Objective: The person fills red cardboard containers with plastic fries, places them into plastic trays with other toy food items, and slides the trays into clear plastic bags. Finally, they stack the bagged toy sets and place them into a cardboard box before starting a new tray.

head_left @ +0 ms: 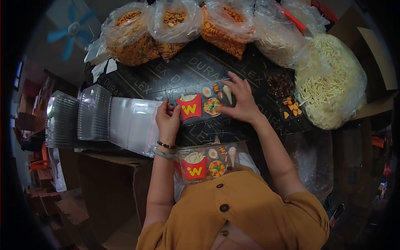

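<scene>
Clear tray point(203, 118) lying on dark surface point(148, 77), left hand point(168, 116) and right hand point(241, 100) bracketing its ends; red fries carton point(191, 107) showing yellow W, colourful pizza-like disc point(212, 107), egg-like piece point(206, 91), pale cone point(227, 94) sitting inside.

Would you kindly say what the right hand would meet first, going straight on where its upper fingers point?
Probably the open bag of orange pieces ahead, though depth is unclear.

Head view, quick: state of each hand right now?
Left hand: fingers curled at the clear plastic tray's left end; firmness of grip can't be told.
Right hand: open, thumb by the round multicoloured pizza-like piece.
</scene>
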Demonstrator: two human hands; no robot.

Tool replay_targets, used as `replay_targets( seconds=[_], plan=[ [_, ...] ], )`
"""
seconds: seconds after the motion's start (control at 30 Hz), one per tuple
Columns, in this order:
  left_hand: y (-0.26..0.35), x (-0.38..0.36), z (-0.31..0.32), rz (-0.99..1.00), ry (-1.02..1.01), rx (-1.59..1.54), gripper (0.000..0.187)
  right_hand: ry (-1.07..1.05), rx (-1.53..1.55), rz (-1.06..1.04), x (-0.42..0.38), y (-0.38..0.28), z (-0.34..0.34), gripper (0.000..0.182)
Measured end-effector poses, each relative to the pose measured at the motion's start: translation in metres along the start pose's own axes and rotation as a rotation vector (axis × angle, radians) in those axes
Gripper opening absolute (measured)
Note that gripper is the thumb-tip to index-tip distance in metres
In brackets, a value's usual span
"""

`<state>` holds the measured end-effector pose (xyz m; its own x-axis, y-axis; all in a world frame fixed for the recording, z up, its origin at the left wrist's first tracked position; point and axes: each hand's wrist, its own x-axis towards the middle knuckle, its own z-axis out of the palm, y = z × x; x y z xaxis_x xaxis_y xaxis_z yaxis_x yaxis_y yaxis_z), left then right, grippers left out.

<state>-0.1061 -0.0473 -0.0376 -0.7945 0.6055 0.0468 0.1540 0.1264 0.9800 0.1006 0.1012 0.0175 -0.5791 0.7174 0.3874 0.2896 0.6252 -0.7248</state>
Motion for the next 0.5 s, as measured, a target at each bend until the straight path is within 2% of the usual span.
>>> replay_targets(
  seconds=[0.07,0.1,0.17,0.3,0.37,0.5],
  plan=[
    [-0.002,0.002,0.002,0.039,-0.007,0.070,0.048,-0.340,-0.391,-0.315,0.007,-0.017,0.010,0.094],
    [-0.002,0.001,0.001,0.071,-0.013,0.139,0.048,-0.338,-0.385,-0.318,0.009,-0.018,0.015,0.094],
    [-0.002,0.001,-0.001,0.114,-0.034,0.210,0.045,-0.522,-0.464,-0.391,0.019,-0.014,0.029,0.106],
    [0.003,0.000,0.000,0.188,-0.071,0.383,0.036,-0.584,-0.406,-0.400,0.027,-0.004,0.046,0.104],
    [0.012,0.001,0.001,0.247,-0.118,0.492,0.031,-0.545,-0.405,-0.406,0.026,-0.003,0.046,0.103],
    [0.022,0.004,0.000,0.239,-0.194,0.545,0.028,-0.572,-0.446,-0.400,0.028,-0.009,0.049,0.103]
  ],
)
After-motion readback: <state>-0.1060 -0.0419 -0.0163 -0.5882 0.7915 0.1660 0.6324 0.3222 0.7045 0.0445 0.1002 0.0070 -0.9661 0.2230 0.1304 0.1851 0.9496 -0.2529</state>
